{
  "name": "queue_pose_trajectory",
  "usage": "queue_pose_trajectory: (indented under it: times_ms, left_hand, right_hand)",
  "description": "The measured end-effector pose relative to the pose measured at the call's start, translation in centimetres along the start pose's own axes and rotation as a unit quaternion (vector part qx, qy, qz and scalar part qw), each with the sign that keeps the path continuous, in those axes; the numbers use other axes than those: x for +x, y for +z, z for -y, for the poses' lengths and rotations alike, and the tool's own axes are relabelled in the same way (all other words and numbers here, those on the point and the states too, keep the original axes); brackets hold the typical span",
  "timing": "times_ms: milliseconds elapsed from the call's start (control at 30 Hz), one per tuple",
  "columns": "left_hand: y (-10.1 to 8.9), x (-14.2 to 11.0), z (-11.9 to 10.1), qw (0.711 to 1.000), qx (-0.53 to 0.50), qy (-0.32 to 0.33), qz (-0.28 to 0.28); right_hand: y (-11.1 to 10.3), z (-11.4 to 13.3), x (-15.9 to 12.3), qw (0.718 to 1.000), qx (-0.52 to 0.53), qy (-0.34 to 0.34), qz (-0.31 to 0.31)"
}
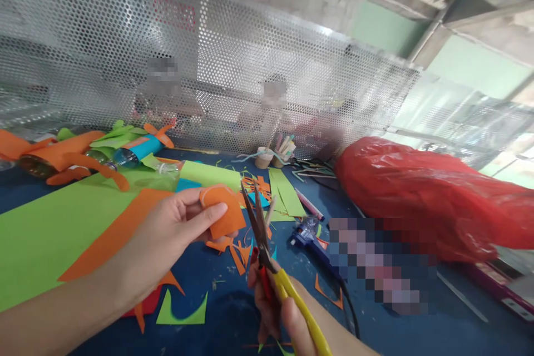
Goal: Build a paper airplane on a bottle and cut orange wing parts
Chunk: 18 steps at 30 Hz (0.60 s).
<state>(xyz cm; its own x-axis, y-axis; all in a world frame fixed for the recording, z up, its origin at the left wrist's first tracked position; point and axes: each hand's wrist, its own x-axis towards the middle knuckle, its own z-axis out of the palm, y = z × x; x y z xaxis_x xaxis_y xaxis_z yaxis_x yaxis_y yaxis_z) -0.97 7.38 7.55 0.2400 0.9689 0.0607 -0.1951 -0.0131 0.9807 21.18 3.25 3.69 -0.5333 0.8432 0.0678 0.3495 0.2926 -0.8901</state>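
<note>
Between thumb and fingers, my left hand (pixel 183 219) pinches a small orange paper piece (pixel 223 214) with one rounded end and a pale line along its curve. My right hand (pixel 275 303) grips scissors (pixel 283 283) with a yellow handle loop and a red one. Their blades point up and away, slightly parted, just right of the orange paper and apart from it. Paper scraps (pixel 237 256) in orange lie on the table below the hands. A curved green offcut (pixel 181 311) rests near the front edge of the view.
Large green paper (pixel 37 233) spreads at left. Paper-wrapped bottles (pixel 137 150) stand behind it. A blue glue gun (pixel 312 242) with a black cord lies right of the scissors. Farther back are cups of sticks (pixel 263 159), a red plastic bag (pixel 417 194) and a perforated metal screen (pixel 233 61).
</note>
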Motion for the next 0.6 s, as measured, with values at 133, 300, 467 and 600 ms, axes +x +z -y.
queue_pose_trajectory:
  times_ms: [133,300,467,600]
  left_hand:
    - [0.0,0.0,-0.2,0.999,0.031,0.02,-0.002]
    - [0.1,0.0,-0.1,0.998,0.052,0.036,-0.008]
    - [0.1,-0.1,-0.1,0.996,0.082,0.037,-0.02]
    - [0.2,-0.4,-0.1,0.992,0.113,0.051,-0.022]
  right_hand:
    - [0.1,0.7,0.3,0.997,-0.042,-0.037,0.052]
    - [0.3,0.4,0.4,0.997,-0.057,-0.034,0.046]
    - [0.5,-0.5,0.4,0.995,-0.079,-0.051,0.018]
    - [0.5,-0.4,0.4,0.995,-0.086,-0.047,0.016]
